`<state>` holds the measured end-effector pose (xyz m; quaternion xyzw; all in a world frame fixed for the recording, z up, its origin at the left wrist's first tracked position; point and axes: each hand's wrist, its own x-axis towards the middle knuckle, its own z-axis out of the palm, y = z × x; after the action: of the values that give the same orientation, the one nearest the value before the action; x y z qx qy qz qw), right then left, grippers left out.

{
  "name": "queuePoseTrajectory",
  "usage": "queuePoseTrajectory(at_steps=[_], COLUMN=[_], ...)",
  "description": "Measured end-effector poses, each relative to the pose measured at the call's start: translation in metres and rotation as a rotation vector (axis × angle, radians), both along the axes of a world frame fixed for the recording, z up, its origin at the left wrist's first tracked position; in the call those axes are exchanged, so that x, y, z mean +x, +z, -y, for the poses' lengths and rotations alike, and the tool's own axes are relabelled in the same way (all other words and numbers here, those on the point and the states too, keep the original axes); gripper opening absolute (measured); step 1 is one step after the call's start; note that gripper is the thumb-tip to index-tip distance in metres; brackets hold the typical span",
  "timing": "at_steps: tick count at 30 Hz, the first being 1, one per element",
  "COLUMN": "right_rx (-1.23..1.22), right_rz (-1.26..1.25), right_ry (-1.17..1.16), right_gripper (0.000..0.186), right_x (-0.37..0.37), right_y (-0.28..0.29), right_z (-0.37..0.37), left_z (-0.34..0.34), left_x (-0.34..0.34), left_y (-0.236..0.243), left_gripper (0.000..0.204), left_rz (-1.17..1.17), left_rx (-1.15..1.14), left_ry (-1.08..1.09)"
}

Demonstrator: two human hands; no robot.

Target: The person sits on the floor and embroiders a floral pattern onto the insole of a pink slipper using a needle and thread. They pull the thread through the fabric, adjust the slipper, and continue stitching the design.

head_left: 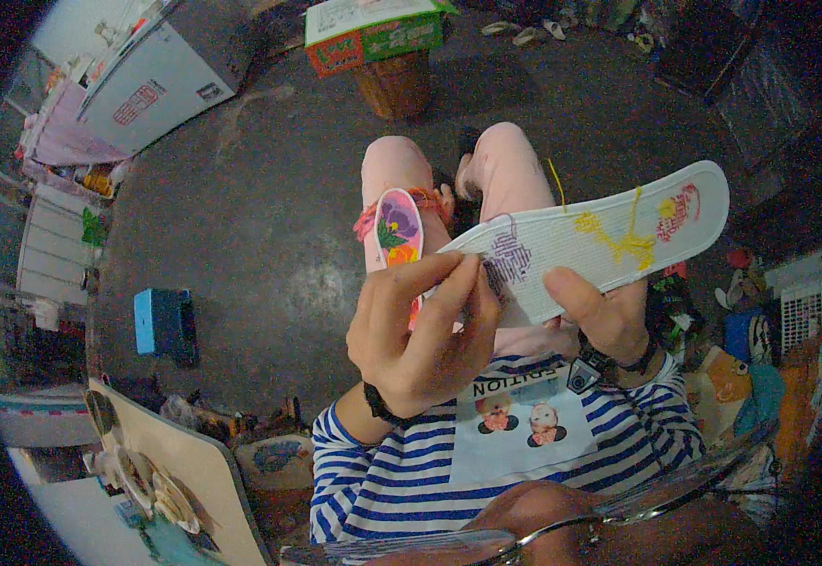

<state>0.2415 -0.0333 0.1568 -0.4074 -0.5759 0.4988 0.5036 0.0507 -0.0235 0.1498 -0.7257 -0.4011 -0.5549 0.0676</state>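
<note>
A white insole point(609, 259) with purple, yellow and red stitching, seen on its ridged side, lies slanted across my lap in my hands. My left hand point(416, 335) has its fingers bent and pinched at the insole's left part, beside the purple stitches; what exactly is between the fingertips is too small to make out. My right hand point(609, 321) grips the insole's lower edge, thumb on top. A colourful flower-embroidered insole point(397, 224) rests on my left thigh with red threads, partly behind my left hand. A loose yellow thread stands up from the upper edge.
A green-orange box point(373, 52) sits on a brown stand point(392, 90) ahead. A blue box point(156, 321) is on the floor at left. A board point(203, 472) with items is at lower left, a white cabinet point(147, 85) at upper left, shoes point(524, 33) at the back and clutter to the right.
</note>
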Motion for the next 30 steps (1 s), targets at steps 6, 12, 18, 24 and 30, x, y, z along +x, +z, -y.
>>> queuePoseTrajectory(at_steps=[6, 12, 18, 24, 30], right_rx=[-0.061, -0.221, -0.11, -0.134, -0.123], right_rz=[-0.082, -0.128, -0.148, -0.006, 0.038], right_ry=[-0.066, -0.071, -0.053, -0.042, -0.059], right_gripper=[0.038, 0.038, 0.04, 0.039, 0.037], right_x=[-0.006, -0.008, -0.012, -0.01, -0.012], right_y=[-0.005, -0.004, -0.008, -0.006, -0.008], right_z=[0.002, 0.003, 0.001, 0.003, 0.006], left_z=[0.003, 0.004, 0.0, 0.0, -0.003], left_x=[-0.001, -0.003, -0.002, -0.002, -0.003], left_y=[-0.004, -0.005, -0.007, -0.006, -0.006], left_gripper=[0.03, 0.028, 0.022, 0.019, 0.018], left_rz=[-0.017, 0.002, 0.06, 0.072, 0.075], left_rx=[-0.004, -0.017, -0.056, -0.077, -0.065], left_ry=[0.046, 0.043, 0.002, -0.003, -0.024])
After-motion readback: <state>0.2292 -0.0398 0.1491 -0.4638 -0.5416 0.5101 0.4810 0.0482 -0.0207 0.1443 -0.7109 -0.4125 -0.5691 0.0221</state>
